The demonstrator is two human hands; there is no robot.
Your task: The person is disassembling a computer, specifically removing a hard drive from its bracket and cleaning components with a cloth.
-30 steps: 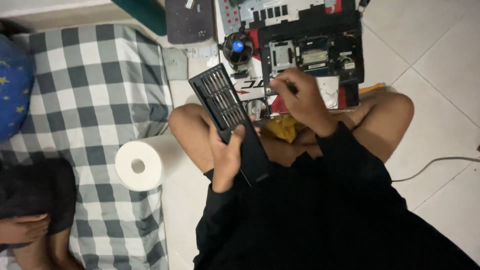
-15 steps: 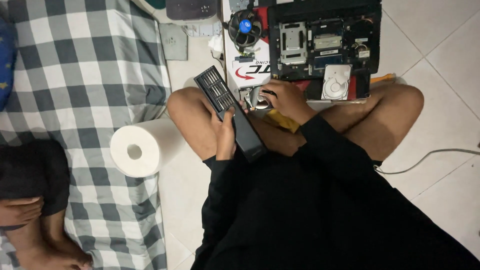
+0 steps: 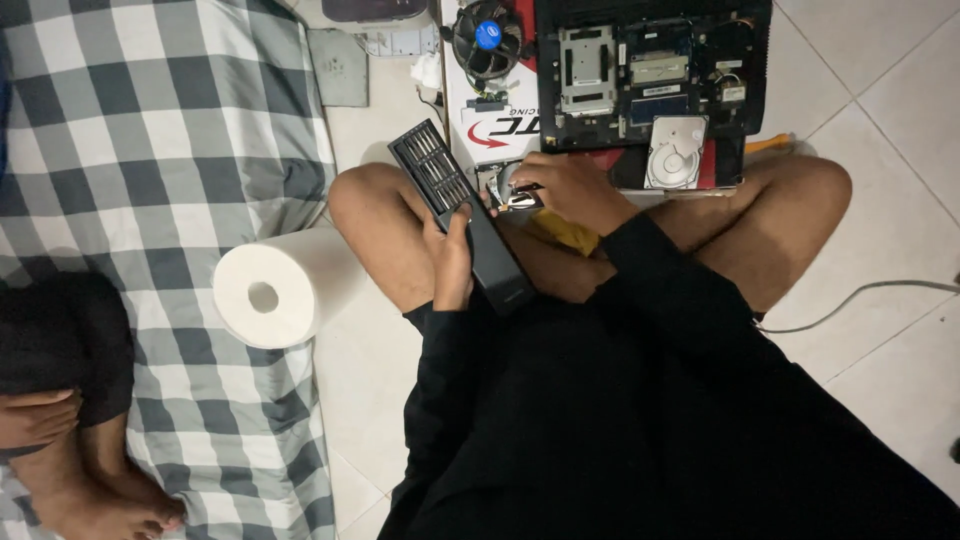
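1. Two big things frame my crossed legs: the checked grey-and-white bedding lies well to the left of my left knee, and the opened laptop base, its circuit boards bare, sits just beyond my shins on the pale tiled floor.
2. Next in size, a white paper roll lies on its side between the bedding and my left thigh, touching the bedding's edge.
3. Another person's bare feet and a hand rest on the bedding, far to the left of my knee and well apart from me.
4. Across my left thigh lies the long black bit case, slid open, with rows of bits showing at its far end near the knee.
5. My left hand wraps the case from below, thumb along its edge, fingers closed on it.
6. A round black cooling fan with a blue centre sits beyond my left knee, just left of the laptop base.
7. A silver hard drive rests at the laptop's near edge.
8. My right hand hovers above my shins, fingers curled shut around a small shiny metal part; I cannot tell exactly what it is.
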